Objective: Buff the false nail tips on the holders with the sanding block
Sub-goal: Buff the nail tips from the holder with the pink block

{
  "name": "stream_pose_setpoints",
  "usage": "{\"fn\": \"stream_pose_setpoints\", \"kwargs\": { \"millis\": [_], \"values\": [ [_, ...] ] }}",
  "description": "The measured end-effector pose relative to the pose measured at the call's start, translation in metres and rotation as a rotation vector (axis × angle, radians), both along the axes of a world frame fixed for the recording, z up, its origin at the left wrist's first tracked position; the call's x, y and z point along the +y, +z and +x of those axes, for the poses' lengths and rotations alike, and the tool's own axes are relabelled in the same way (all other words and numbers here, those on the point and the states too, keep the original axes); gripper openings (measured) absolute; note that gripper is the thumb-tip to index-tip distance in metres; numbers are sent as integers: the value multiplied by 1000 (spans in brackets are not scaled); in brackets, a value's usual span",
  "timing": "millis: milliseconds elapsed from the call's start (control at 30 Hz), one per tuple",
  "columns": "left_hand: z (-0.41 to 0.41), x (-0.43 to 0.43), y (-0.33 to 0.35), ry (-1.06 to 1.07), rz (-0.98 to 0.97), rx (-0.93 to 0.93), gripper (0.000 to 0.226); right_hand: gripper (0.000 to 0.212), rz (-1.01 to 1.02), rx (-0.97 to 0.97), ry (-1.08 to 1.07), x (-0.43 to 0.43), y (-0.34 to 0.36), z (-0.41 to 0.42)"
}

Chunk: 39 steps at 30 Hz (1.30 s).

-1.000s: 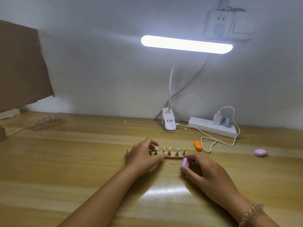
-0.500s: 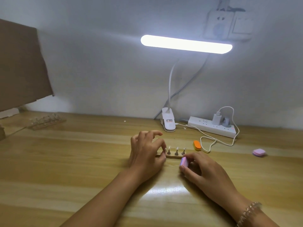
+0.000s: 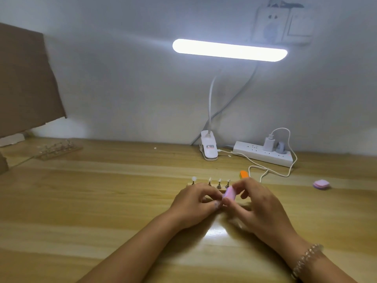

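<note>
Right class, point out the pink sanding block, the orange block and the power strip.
sanding block (image 3: 230, 193): head view, on its pink upper face.
orange block (image 3: 244, 174): head view, on its visible top.
power strip (image 3: 250, 151): head view, on its white top, left of the plugs.

**A home desk set up for nail work**

A wooden desktop (image 3: 102, 201) meets a white wall with a household socket (image 3: 271, 23) and light switch (image 3: 301, 23). A clip-on LED lamp (image 3: 229, 50) lights it, next to a power strip (image 3: 263, 155) with a charger (image 3: 268, 143) plugged in. Nail-tip holders (image 3: 219, 183) on a wooden base, a clear stand (image 3: 59, 150), and loose orange (image 3: 244, 174) and purple (image 3: 321, 184) buffing blocks show the craft.
</note>
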<state>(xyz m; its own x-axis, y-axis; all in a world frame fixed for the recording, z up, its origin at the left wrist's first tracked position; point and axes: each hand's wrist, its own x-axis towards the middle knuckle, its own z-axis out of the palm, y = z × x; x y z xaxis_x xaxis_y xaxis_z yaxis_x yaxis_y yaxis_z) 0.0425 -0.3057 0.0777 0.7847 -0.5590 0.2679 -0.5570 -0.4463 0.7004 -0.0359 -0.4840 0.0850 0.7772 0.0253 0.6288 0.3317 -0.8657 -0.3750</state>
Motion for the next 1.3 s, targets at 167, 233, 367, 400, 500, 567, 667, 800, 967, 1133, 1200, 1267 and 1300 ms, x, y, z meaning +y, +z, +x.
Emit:
{"fn": "stream_pose_setpoints", "kwargs": {
  "millis": [167, 233, 367, 400, 500, 567, 667, 800, 967, 1133, 1200, 1267, 1300],
  "values": [
    [1, 1, 0, 3, 27, 3, 20, 32, -144, -23, 3, 4, -1, -3],
    [1, 1, 1, 12, 38, 1, 17, 32, -89, -18, -52, 3, 1, -1],
    [1, 0, 1, -2, 27, 10, 18, 35, -205, -41, 11, 6, -2, -3],
    [1, 0, 2, -2, 23, 11, 18, 35, -178, -22, 6, 6, 0, -3],
    [1, 0, 2, 1, 33, 3, 17, 33, -68, -2, -62, 2, 2, -1],
    [0, 1, 2, -7, 29, -5, 19, 32, -131, -6, -13, 4, 0, -3],
    [0, 1, 2, -1, 18, -10, 18, 31, -103, 27, 13, 5, 2, -4],
    [-2, 0, 1, -3, 26, -30, 16, 28, -125, 7, 4, 4, 1, -3],
    [0, 0, 0, 3, -2, -28, 12, 28, -80, 9, -26, 4, 2, -2],
    [1, -1, 0, 2, -12, -14, 12, 28, -101, -4, 3, 7, 2, -4],
    [1, 0, -1, 5, -5, -9, 13, 27, -67, -10, -21, 5, 2, -4],
    [1, 0, -1, -4, -5, -3, 16, 27, -160, -36, 2, 8, 2, -6],
    [1, 0, -1, -3, -5, -4, 16, 27, -175, -33, 13, 9, 2, -6]
  ]
}}
